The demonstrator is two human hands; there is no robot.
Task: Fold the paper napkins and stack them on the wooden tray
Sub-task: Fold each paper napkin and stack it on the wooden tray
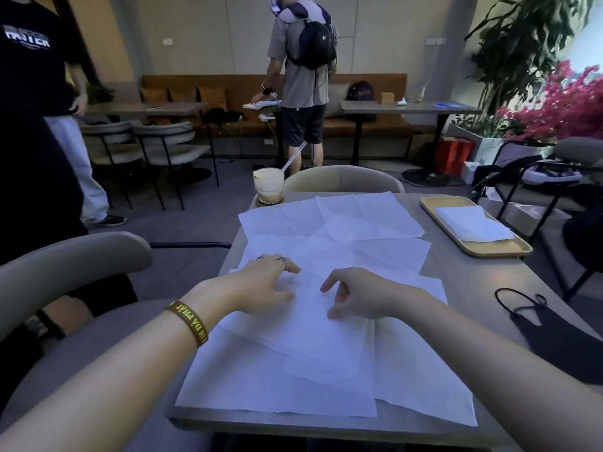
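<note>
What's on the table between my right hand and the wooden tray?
Head view: overlapping unfolded napkins spread out from the right hand, then a bare strip of tabletop runs up to the wooden tray.

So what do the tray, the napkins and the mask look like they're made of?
Tray: probably pale wood with a smooth matte finish. The colour is an even tan and no grain shows, so it could be laminate.
Napkins: thin white tissue paper, matte, creased and wrinkled.
Mask: seemingly soft black fabric, lying limp, with thin cord loops.
</note>
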